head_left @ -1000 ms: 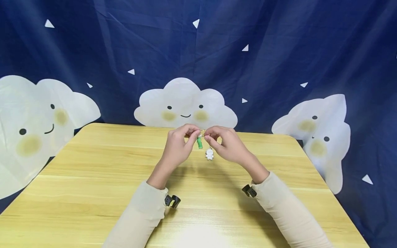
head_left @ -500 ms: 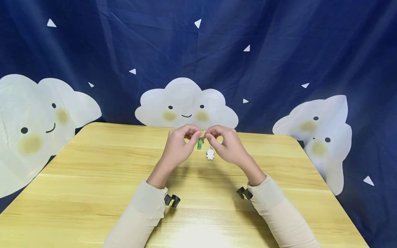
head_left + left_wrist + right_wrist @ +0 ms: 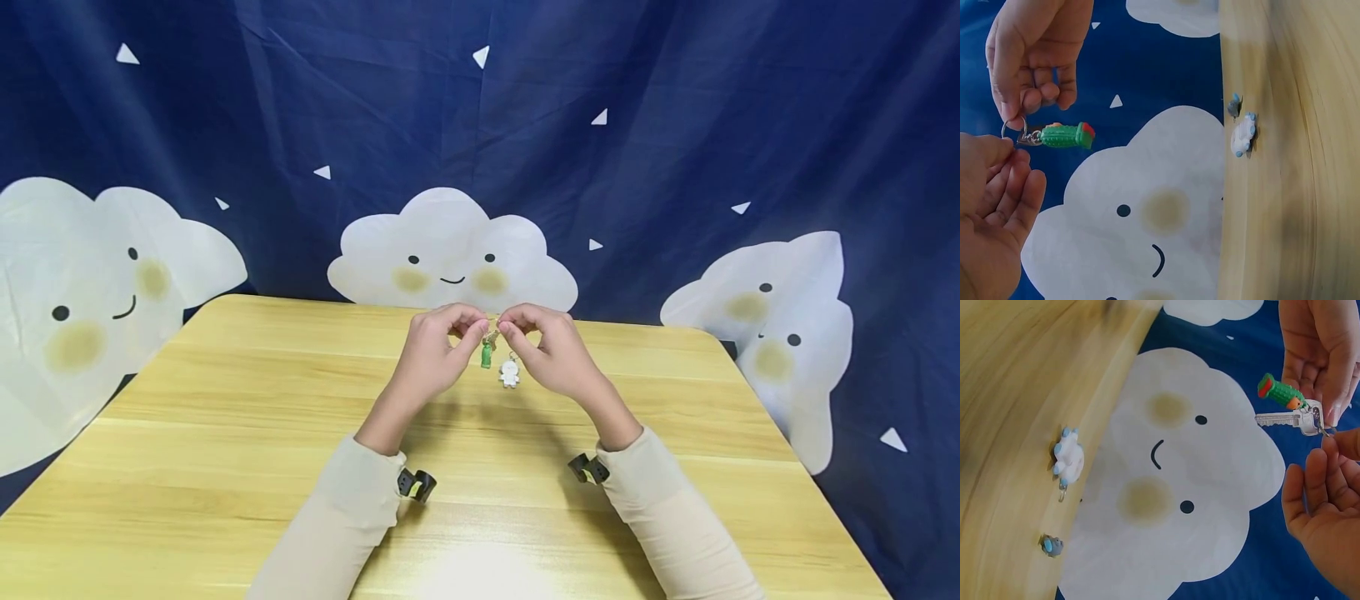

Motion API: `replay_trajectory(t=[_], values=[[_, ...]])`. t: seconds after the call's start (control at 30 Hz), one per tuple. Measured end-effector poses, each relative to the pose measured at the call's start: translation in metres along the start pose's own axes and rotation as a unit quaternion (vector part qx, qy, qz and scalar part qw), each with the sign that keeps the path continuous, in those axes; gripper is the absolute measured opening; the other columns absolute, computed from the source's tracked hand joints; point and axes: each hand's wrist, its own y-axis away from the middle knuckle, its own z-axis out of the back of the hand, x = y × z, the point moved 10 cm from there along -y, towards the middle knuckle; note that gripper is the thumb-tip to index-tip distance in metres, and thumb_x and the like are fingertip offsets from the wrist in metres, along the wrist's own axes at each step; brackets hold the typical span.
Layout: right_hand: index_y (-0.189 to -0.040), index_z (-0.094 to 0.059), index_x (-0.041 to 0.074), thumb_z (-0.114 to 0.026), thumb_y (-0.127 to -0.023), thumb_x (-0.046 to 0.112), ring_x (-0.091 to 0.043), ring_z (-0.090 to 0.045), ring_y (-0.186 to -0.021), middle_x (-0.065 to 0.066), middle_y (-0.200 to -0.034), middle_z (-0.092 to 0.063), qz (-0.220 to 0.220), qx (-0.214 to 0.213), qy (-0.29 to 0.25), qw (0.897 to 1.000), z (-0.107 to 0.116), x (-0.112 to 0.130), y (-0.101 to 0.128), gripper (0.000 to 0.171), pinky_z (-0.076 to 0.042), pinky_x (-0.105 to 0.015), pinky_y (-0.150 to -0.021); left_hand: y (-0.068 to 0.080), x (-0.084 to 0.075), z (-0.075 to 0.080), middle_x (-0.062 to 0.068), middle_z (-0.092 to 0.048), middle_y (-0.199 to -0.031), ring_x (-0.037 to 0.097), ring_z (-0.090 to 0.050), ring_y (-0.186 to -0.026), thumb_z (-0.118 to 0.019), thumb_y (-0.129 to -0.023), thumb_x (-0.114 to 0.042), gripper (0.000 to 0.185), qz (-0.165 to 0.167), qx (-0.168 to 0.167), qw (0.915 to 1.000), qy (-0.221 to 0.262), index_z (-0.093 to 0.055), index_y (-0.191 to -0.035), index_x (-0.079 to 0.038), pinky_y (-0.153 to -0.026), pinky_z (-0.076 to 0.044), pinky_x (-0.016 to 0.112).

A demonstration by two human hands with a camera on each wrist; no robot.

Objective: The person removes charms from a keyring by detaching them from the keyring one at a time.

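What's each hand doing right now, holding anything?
Left hand: pinches the key ring with the green cactus charm.
Right hand: pinches the same key ring.

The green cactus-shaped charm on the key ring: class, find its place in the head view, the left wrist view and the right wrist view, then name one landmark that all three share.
Head view: green cactus-shaped charm hangs at picture centre, between both hands.
Left wrist view: upper left, lying sideways below the fingers.
Right wrist view: upper right, above a silver key.
Shared landmark: the smiling white cloud on the blue backdrop.
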Motion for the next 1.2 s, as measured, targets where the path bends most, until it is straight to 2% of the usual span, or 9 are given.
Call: replay_trajectory(t=[0.1,0.2,0.3,0.4,0.57,0.7,0.97,1.1,1.2], values=[[-0.101,-0.072,0.006,-0.064,-0.101,0.01,-0.013,-0.058,-0.071,0.0,-0.079,-0.068,-0.01,-0.004,-0.002,1.0,0.001,-0.002,0.0,0.01,-0.049,-0.03,-0.059,0.0,-0.002,0.0,0.004,-0.07,-0.081,0.015,-0.065,-0.073,-0.066,-0.101,-0.01,0.012,-0.005,-0.007,1.0,-0.002,-0.073,-0.097,-0.001,-0.069,-0.059,0.038],[-0.1,-0.073,0.006,-0.065,-0.101,0.011,-0.013,-0.059,-0.069,0.001,-0.078,-0.067,-0.013,-0.006,-0.002,1.0,0.0,-0.004,0.0,0.009,-0.047,-0.028,-0.054,0.0,-0.003,0.001,0.005,-0.069,-0.081,0.016,-0.065,-0.074,-0.065,-0.101,-0.01,0.012,-0.005,-0.016,0.9998,-0.007,-0.072,-0.097,-0.001,-0.071,-0.059,0.038],[-0.101,-0.072,0.006,-0.065,-0.101,0.011,-0.012,-0.059,-0.069,0.0,-0.078,-0.068,-0.011,-0.006,-0.003,1.0,-0.001,-0.004,0.001,0.009,-0.047,-0.028,-0.054,0.0,-0.002,0.001,0.004,-0.069,-0.081,0.016,-0.066,-0.076,-0.064,-0.101,-0.01,0.012,0.003,-0.025,0.9996,-0.011,-0.071,-0.097,-0.002,-0.073,-0.058,0.032],[-0.102,-0.072,0.005,-0.065,-0.101,0.01,-0.012,-0.059,-0.07,-0.002,-0.079,-0.069,-0.004,-0.008,-0.001,1.0,-0.001,-0.004,0.001,0.009,-0.049,-0.029,-0.06,0.0,0.0,0.0,0.004,-0.07,-0.081,0.016,-0.066,-0.076,-0.064,-0.102,-0.01,0.012,0.013,-0.027,0.9995,-0.005,-0.071,-0.098,-0.001,-0.074,-0.057,0.029],[-0.101,-0.071,0.004,-0.062,-0.103,0.01,-0.014,-0.058,-0.072,-0.003,-0.08,-0.067,0.01,-0.019,0.002,1.0,0.0,-0.001,0.001,0.012,-0.05,-0.031,-0.067,0.001,0.003,-0.003,0.004,-0.07,-0.081,0.015,-0.066,-0.075,-0.065,-0.101,-0.01,0.011,0.032,-0.012,0.9993,0.016,-0.072,-0.098,-0.001,-0.073,-0.058,0.028],[-0.098,-0.07,0.003,-0.06,-0.104,0.011,-0.015,-0.057,-0.072,-0.002,-0.078,-0.064,0.011,-0.021,0.003,1.0,0.001,-0.001,0.001,0.014,-0.049,-0.032,-0.067,0.002,0.004,-0.008,0.002,-0.069,-0.082,0.013,-0.064,-0.075,-0.065,-0.099,-0.009,0.01,0.037,0.013,0.9992,0.009,-0.072,-0.096,-0.002,-0.074,-0.057,0.028],[-0.1,-0.071,0.003,-0.061,-0.104,0.01,-0.016,-0.057,-0.072,-0.005,-0.079,-0.066,0.001,-0.021,0.0,1.0,0.002,-0.001,0.002,0.013,-0.049,-0.032,-0.067,0.003,0.0,-0.011,0.0,-0.069,-0.082,0.012,-0.062,-0.075,-0.065,-0.098,-0.009,0.01,0.014,0.026,0.9995,-0.004,-0.072,-0.093,-0.004,-0.074,-0.056,0.027],[-0.101,-0.072,0.003,-0.062,-0.103,0.011,-0.015,-0.058,-0.073,-0.005,-0.08,-0.068,-0.002,-0.021,-0.001,1.0,0.003,-0.001,0.003,0.012,-0.05,-0.032,-0.067,0.002,-0.005,-0.009,0.002,-0.07,-0.081,0.013,-0.063,-0.073,-0.065,-0.098,-0.009,0.012,-0.009,0.014,0.9997,-0.02,-0.073,-0.092,-0.003,-0.072,-0.057,0.027],[-0.101,-0.072,0.003,-0.064,-0.102,0.012,-0.015,-0.06,-0.074,-0.003,-0.081,-0.068,-0.009,-0.021,-0.003,1.0,0.003,-0.003,0.003,0.012,-0.051,-0.032,-0.068,0.002,-0.006,-0.006,0.002,-0.07,-0.079,0.014,-0.065,-0.072,-0.065,-0.098,-0.009,0.013,-0.013,-0.003,0.9997,-0.022,-0.074,-0.091,-0.002,-0.07,-0.058,0.029]])
